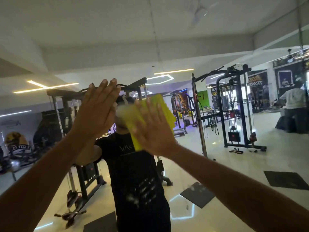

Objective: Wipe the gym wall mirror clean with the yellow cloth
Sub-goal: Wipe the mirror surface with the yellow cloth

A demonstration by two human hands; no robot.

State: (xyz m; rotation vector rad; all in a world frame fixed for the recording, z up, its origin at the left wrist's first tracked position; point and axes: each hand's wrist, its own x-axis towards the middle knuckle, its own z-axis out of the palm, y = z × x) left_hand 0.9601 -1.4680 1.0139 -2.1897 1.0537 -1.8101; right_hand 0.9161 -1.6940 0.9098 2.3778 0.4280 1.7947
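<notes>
We face the mirror (234,164) with both arms raised. Our right hand (153,129) lies flat with fingers straight, pressing the yellow cloth (157,111) against the glass at about head height; the cloth is blurred, so we judge it is mid-stroke. Our left hand (98,111) is also flat and open, its palm set on the glass just beside the cloth, holding nothing.

The risks as we see them: nothing pinches the cloth, so if our pressure eases it could slide out from under the palm and drop. The bare left palm may leave a fresh print on the glass. Lower down, pale smudges (133,198) remain and could be missed.
</notes>
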